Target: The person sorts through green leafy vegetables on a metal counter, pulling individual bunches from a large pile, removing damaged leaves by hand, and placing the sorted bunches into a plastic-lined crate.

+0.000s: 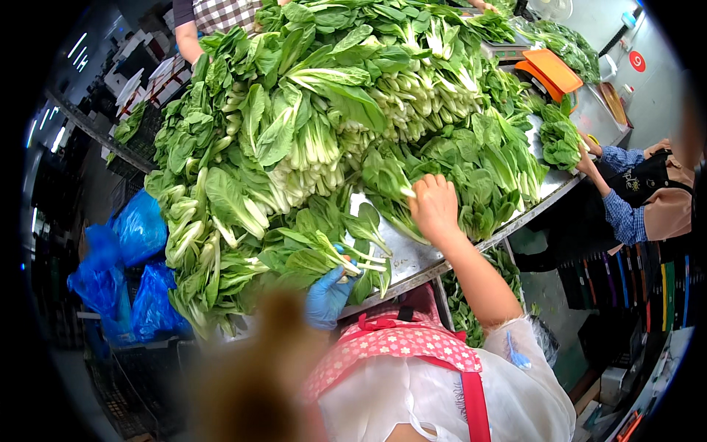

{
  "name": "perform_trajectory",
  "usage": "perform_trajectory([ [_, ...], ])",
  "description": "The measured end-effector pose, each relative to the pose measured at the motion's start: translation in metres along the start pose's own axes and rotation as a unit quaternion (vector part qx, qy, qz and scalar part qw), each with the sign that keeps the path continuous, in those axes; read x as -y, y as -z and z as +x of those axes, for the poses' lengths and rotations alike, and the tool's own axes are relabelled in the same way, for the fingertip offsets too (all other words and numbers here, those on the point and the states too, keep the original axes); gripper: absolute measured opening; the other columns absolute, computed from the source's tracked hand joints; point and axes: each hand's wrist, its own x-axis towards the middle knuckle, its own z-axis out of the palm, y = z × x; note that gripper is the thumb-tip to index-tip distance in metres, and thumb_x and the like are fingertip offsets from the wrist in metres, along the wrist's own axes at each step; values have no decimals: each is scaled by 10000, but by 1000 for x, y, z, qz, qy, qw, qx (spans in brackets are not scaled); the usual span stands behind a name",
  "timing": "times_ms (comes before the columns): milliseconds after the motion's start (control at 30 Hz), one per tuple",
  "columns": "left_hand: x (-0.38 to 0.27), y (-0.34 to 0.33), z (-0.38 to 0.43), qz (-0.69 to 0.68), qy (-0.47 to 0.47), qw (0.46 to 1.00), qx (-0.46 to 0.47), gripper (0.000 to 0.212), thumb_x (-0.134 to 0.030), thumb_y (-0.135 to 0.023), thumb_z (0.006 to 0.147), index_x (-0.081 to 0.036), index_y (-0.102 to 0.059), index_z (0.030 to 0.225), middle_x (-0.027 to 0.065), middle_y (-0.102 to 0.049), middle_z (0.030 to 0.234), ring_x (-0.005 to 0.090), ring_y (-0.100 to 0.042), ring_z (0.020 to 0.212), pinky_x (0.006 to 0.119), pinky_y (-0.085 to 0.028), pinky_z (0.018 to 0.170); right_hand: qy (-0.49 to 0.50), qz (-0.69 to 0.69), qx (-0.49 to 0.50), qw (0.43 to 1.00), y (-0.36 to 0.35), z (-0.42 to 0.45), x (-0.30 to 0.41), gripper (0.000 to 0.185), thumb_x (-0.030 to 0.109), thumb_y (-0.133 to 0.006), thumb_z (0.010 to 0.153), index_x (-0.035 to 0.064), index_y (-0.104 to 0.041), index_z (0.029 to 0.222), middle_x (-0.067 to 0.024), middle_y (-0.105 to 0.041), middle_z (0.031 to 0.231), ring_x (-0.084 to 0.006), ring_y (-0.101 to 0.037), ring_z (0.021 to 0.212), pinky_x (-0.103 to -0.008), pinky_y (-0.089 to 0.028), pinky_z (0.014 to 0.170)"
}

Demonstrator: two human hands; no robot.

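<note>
A big heap of leafy greens with pale stalks [309, 149] covers much of the metal table [406, 259]. My left hand [328, 295], in a blue glove, holds a small bunch of the greens [315, 257] by the stalks at the table's near edge. Bare and closed, my right hand [433, 204] grips the stalk end of another leafy green [384, 177], over the pile right of the middle. Loose stalks lie between the two hands on the metal.
Blue plastic bags [141, 232] sit at the left. Beyond the heap stands a person in a checked apron [226, 14]; at the right a co-worker's hands [585, 152] hold greens. An orange tray [552, 72] and a scale [505, 50] are at the back right.
</note>
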Motion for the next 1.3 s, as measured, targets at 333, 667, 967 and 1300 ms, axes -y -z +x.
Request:
perform_trajectory([
  [333, -2, -20, -7, -40, -48, 997, -41, 332, -20, -475, 858, -89, -452, 1182, 139, -568, 1057, 279, -557, 995, 449, -504, 815, -8, 137, 74, 988, -20, -73, 35, 249, 131, -657, 671, 35, -548, 872, -96, -507, 793, -261, -531, 796, -362, -407, 689],
  [667, -2, -33, -9, 32, -82, 996, -3, 389, -5, -528, 828, -73, -439, 1200, 66, -595, 974, 187, -570, 916, 342, -482, 790, -89, 276, 116, 950, -24, -72, 29, 190, 189, -618, 754, 8, -618, 813, -109, -540, 750, -275, -545, 714, -369, -422, 639],
  [967, -2, -26, -8, -17, -50, 998, -15, 239, 24, -506, 833, -68, -517, 1053, 87, -596, 955, 204, -575, 911, 334, -504, 769, -332, 620, 213, 678, -29, -76, 35, 230, 221, -545, 855, 1, -607, 866, -34, -564, 706, -76, -489, 573, -217, -358, 494],
  [1300, 17, -43, 12, 214, -29, 972, -90, 285, -54, -605, 790, -77, -539, 1066, 28, -602, 991, 116, -562, 910, 274, -442, 770, -224, 547, 72, 803, -18, -88, 68, 193, 96, -595, 800, -57, -588, 917, -87, -598, 739, -125, -580, 623, -263, -456, 556],
])
